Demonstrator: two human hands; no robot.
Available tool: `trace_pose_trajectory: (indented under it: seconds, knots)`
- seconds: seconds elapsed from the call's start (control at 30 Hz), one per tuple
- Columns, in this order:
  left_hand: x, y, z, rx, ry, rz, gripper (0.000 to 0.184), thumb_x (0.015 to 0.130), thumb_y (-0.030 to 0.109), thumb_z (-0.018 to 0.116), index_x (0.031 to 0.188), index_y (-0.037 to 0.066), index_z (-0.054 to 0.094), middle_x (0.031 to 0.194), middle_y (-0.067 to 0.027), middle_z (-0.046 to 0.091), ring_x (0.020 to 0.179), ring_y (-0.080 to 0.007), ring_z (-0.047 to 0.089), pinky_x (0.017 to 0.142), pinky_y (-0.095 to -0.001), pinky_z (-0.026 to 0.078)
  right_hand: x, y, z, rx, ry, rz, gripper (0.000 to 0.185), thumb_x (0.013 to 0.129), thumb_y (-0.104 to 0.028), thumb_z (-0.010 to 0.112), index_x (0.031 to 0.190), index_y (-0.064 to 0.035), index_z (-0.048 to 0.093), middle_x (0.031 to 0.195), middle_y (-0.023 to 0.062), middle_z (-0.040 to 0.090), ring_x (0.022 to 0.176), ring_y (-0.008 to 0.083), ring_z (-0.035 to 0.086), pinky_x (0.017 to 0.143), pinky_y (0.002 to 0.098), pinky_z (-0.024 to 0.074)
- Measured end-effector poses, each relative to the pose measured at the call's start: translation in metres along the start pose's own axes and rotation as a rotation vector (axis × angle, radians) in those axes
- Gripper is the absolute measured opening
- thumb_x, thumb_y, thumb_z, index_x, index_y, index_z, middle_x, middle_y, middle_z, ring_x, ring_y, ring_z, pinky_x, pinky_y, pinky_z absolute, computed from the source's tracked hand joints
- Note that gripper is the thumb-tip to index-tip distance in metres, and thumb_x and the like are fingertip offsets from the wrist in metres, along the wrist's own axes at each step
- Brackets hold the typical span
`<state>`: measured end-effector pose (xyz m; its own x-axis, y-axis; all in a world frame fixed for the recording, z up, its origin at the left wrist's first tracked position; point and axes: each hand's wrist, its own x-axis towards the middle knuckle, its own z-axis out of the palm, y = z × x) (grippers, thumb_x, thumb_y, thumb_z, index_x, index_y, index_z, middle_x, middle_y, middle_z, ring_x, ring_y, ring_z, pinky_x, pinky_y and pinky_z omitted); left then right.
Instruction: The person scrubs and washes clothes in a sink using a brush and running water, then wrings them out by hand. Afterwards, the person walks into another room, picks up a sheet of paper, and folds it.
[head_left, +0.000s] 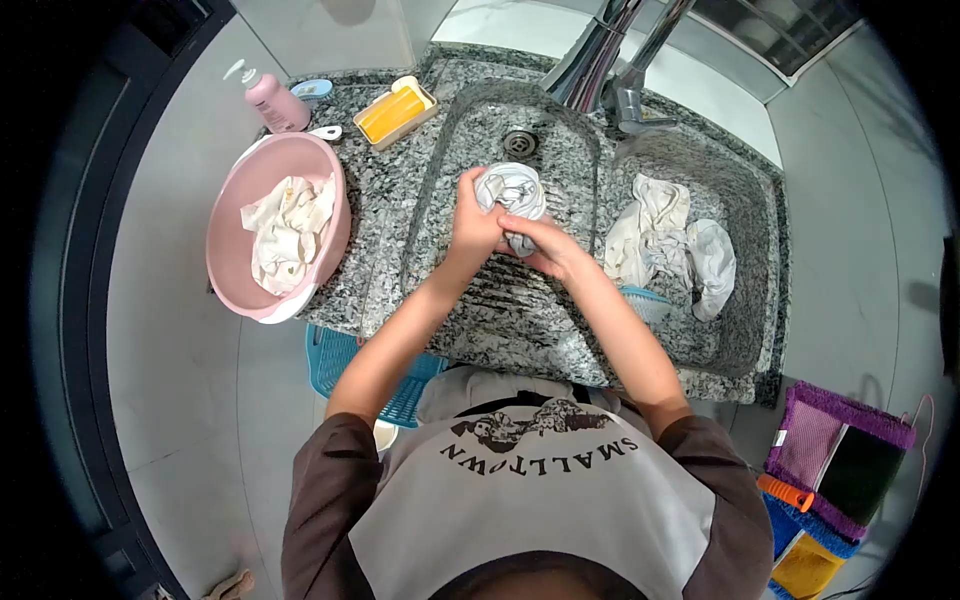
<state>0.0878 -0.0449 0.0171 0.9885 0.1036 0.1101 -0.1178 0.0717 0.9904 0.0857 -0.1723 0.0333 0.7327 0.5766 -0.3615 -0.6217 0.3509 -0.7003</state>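
Observation:
Above the ribbed part of the granite sink (480, 305), I hold a bunched, twisted white-grey cloth (512, 186) in both hands. My left hand (474, 222) wraps round its left side, thumb up along the edge. My right hand (543, 243) grips the lower right side, with its thumb across the front and a tail of cloth hanging between the hands. What kind of garment the cloth is cannot be made out. In the right basin lie crumpled off-white cloths (650, 235) and a pale grey-white one (711, 268).
A pink basin (228, 245) with a stained white cloth (288, 235) stands left. Behind it are a pink pump bottle (277, 104) and yellow soap (395, 112) in a dish. A chrome tap (630, 95) rises at the back. A blue brush (645, 303) lies in the right basin.

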Motion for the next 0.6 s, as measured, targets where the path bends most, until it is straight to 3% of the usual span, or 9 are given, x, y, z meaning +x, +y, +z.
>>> trace_pose_trajectory:
  seconds: [0.1,0.2,0.23,0.3,0.43,0.53,0.57,0.6]
  knots:
    - [-0.007,0.013,0.002,-0.008,-0.03,-0.096,0.056,0.072,-0.01,0.036,0.125,0.004,0.022,0.112,-0.0196,0.045,0.101,-0.0236,0.051,0.086,-0.0324,0.042,0.004,0.006,-0.008,0.088,-0.049,0.011,0.051,0.074,-0.007,0.065,0.118,-0.0069,0.039,0.11,0.0063,0.051,0.097,0.0187,0.053,0.074,0.0361,0.0507]
    - [-0.011,0.016,0.002,-0.012,-0.05,-0.163,0.064,0.075,-0.005,0.039,0.131,0.006,0.01,0.116,-0.0203,0.042,0.107,-0.026,0.047,0.087,-0.0345,0.042,0.001,0.006,-0.012,0.018,-0.095,0.059,0.05,0.075,-0.006,0.062,0.12,-0.0053,0.039,0.111,0.0099,0.052,0.101,0.023,0.053,0.085,0.0413,0.0465]
    - [-0.01,0.017,0.002,-0.013,-0.049,-0.163,0.064,0.075,-0.005,0.039,0.131,0.006,0.01,0.116,-0.0203,0.042,0.107,-0.026,0.047,0.087,-0.0345,0.042,0.003,0.006,-0.013,0.017,-0.096,0.061,0.05,0.075,-0.006,0.062,0.12,-0.0053,0.039,0.111,0.0099,0.052,0.101,0.023,0.053,0.085,0.0413,0.0465]
    - [-0.004,0.02,0.0,-0.096,-0.033,-0.426,0.065,0.076,-0.001,0.041,0.132,0.006,0.009,0.119,-0.0204,0.04,0.107,-0.027,0.047,0.088,-0.0343,0.041,0.005,0.005,-0.015,-0.037,-0.082,0.073,0.049,0.074,-0.003,0.06,0.119,-0.0038,0.041,0.109,0.0111,0.053,0.099,0.0239,0.054,0.084,0.0417,0.0468]
    - [0.005,0.016,-0.014,-0.085,-0.099,-0.523,0.07,0.074,0.003,0.044,0.134,0.007,0.009,0.124,-0.0181,0.038,0.11,-0.0272,0.044,0.089,-0.0365,0.039,0.006,0.003,-0.017,0.014,-0.021,0.086,0.047,0.072,0.001,0.059,0.117,-0.0024,0.043,0.107,0.0122,0.053,0.097,0.0242,0.055,0.083,0.041,0.0475]
    - [0.009,0.03,-0.036,-0.233,-0.423,-0.54,0.08,0.067,0.004,0.047,0.138,0.011,0.01,0.133,-0.0124,0.031,0.12,-0.0272,0.034,0.097,-0.0372,0.029,0.003,0.0,-0.021,-0.007,-0.056,0.017,0.049,0.07,0.002,0.058,0.117,-0.0007,0.043,0.106,0.0135,0.054,0.095,0.0255,0.056,0.082,0.0416,0.0474]
    - [0.007,0.042,-0.043,-0.233,-0.424,-0.54,0.08,0.067,0.004,0.047,0.138,0.011,0.01,0.133,-0.0124,0.031,0.12,-0.0272,0.034,0.097,-0.0372,0.029,0.002,-0.002,-0.026,-0.014,-0.088,0.036,0.05,0.069,0.001,0.058,0.117,0.0004,0.043,0.106,0.0141,0.055,0.094,0.0259,0.056,0.082,0.042,0.0474]
    - [0.004,0.056,-0.049,0.054,-0.556,-0.361,0.082,0.067,0.003,0.048,0.138,0.011,0.009,0.134,-0.0133,0.029,0.123,-0.0282,0.03,0.099,-0.0362,0.027,0.0,-0.004,-0.031,-0.022,-0.12,0.053,0.052,0.068,0.0,0.059,0.117,0.0015,0.042,0.106,0.0147,0.055,0.094,0.0264,0.056,0.082,0.0425,0.0474]
